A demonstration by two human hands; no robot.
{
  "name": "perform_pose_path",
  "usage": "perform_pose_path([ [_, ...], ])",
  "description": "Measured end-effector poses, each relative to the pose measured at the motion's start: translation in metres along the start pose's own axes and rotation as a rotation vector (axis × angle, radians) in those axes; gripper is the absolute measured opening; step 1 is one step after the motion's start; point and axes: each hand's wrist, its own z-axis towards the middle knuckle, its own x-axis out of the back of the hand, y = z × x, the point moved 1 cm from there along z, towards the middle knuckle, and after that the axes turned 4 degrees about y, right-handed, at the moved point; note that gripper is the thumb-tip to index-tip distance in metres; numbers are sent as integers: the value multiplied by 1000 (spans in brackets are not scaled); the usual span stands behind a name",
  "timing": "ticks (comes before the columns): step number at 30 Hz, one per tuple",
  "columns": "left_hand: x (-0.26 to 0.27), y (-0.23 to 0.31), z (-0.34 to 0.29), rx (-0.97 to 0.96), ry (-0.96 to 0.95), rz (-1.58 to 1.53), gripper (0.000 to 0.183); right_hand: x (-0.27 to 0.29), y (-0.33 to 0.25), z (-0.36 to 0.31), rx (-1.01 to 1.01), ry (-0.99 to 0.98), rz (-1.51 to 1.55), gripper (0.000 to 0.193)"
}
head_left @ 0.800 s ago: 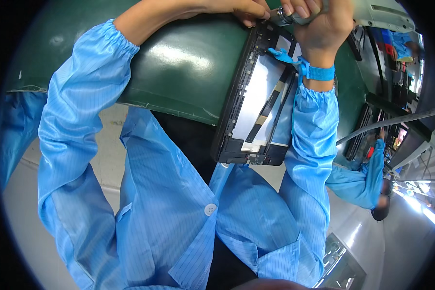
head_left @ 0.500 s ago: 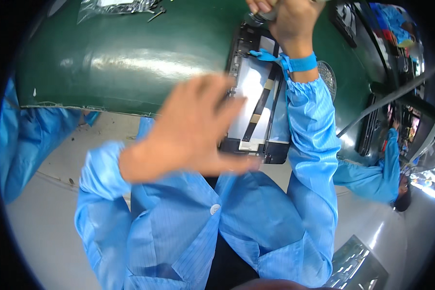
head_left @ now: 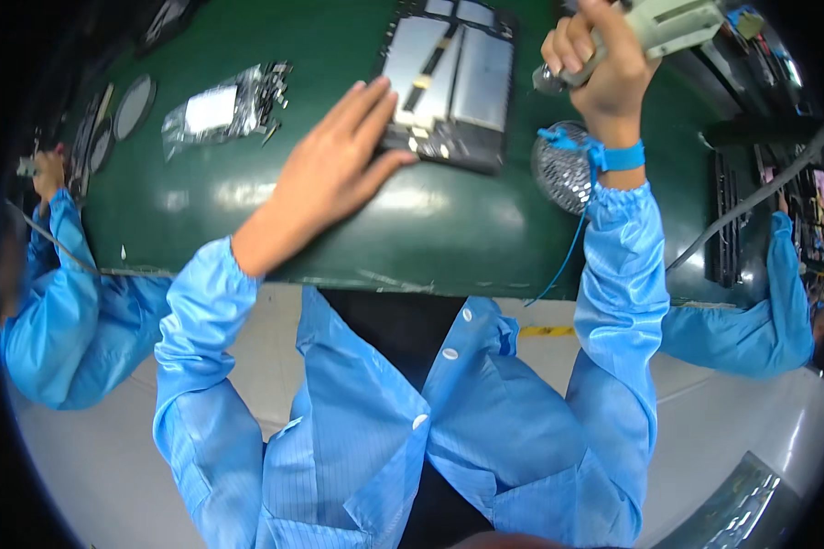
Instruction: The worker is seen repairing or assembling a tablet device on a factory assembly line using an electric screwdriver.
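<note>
An opened tablet point(head_left: 481, 78), dark-framed with flat silver battery panels and a dark ribbon cable across them, lies on the green table. My left hand point(head_left: 339, 151) rests at its near left edge, fingers stretched out, holding nothing. To the right of the tablet, raised above the table, my right hand point(head_left: 613, 69) is wrapped round a pale grey-green electric screwdriver point(head_left: 673, 23). The tool's shiny nose points left, away from the tablet's surface. A blue wrist strap point(head_left: 624, 157) with a thin cord circles my right wrist. Below that wrist sits a round dish point(head_left: 558, 174) of small shiny pieces.
A clear plastic bag point(head_left: 212, 112) with small dark parts lies left of the tablet on the green table point(head_left: 412, 233). Round discs point(head_left: 135, 106) stand farther left. Blue-sleeved co-workers point(head_left: 73, 302) sit on both sides. A grey cable point(head_left: 751, 197) crosses the right side.
The view has shifted, showing more of the table. My left hand has come down to the tablet's edge. My right hand and the screwdriver have moved right, off the tablet's far end.
</note>
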Motion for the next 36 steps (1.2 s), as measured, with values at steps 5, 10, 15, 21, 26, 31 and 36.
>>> perform_pose_path([
  [5, -56, -73, 103, -151, 172, 198, 47, 18, -54, -30, 167, 449, -837, 24],
  [10, -85, -130, 193, -207, 335, 171, 37, 33, -101, -52, 234, 503, -842, 23],
  [15, -77, -161, 206, 83, 35, 31, 46, 49, -114, -66, 217, 554, -864, 29],
  [21, -62, -76, 158, -1, 178, 20, 44, 33, -90, -88, 58, 384, -826, 30],
  [26, -44, -11, 93, -51, 144, -78, 34, 23, -70, -97, 16, 243, -782, 33],
  [31, -32, -7, 70, -23, 144, -126, 29, 25, -59, -104, -24, 161, -749, 36],
  [36, -36, -13, 69, 11, 143, -208, 25, 26, -56, -103, -2, 138, -721, 38],
])
